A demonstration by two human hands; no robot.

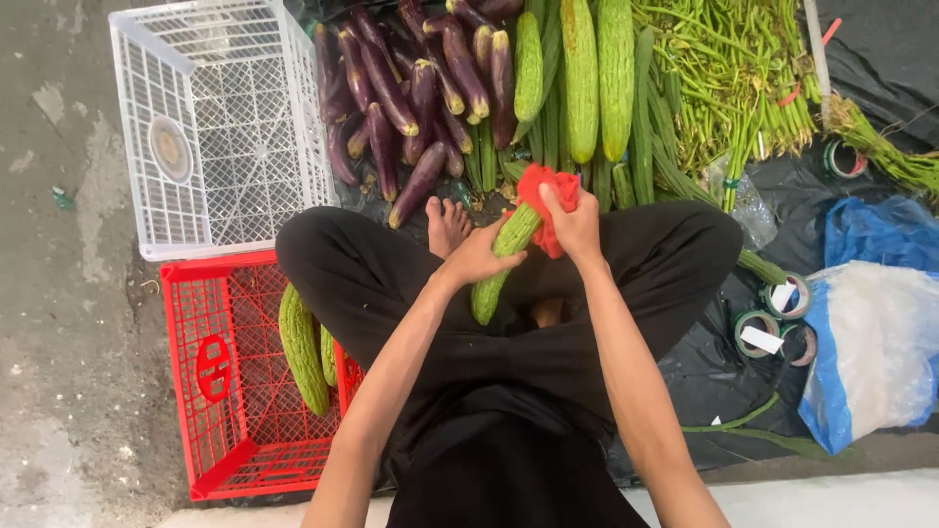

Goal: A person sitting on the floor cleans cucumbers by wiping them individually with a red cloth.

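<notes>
Room: we sit hemmed between the red crate (230,391) and vegetables.
Left hand (479,256): our fingers clamped around the bitter gourd (497,262).
Right hand (575,223): fingers closed on the red cloth (544,200).

Bitter gourd (501,256): your left hand (476,259) covers its middle; the red cloth (544,203) hides its far end.
Red cloth: bunched in your right hand (577,227), its shape unreadable.
Eggplants (416,93): far ones cut by the top edge.
Red crate (210,372): your leg hides its right side.
Tape rolls (773,323): labels too small to read.
</notes>
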